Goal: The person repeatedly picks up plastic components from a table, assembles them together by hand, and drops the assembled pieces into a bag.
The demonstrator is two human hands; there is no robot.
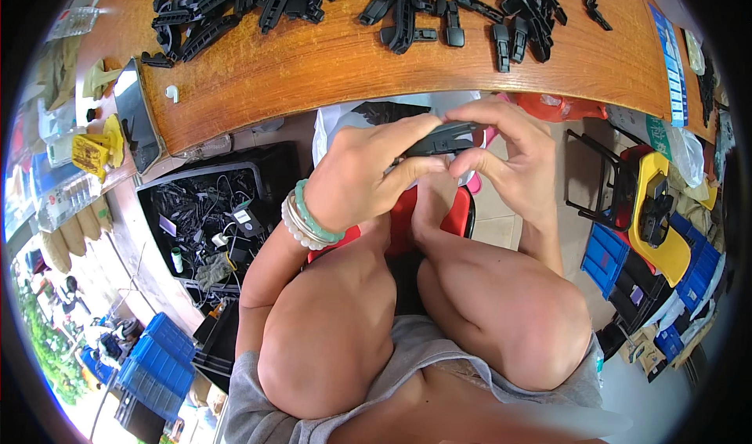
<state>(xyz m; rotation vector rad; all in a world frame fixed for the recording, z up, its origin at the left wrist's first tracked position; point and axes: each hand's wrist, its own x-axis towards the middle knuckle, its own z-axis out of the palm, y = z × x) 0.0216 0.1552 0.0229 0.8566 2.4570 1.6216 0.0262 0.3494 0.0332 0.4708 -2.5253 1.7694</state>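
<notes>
Between my two hands, above my knees and just short of the table edge, is a small black plastic part (440,140). My left hand (372,166), with beaded bracelets on its wrist, pinches the part's left end between thumb and fingers. The thumb and fingers of my right hand (513,150) close on its right end. Fingers cover both ends of the part, so its full shape is hidden. On the wooden table (313,72) ahead lies a heap of similar black plastic parts (274,1), some long and curved, others short and blocky.
A smartphone (138,119) and a white earbud (171,93) lie at the table's left. Below left stands a black bin (211,217) of black parts and cables. Blue crates (157,358) are stacked lower left. On the right is a yellow chair (662,225) with black items on it.
</notes>
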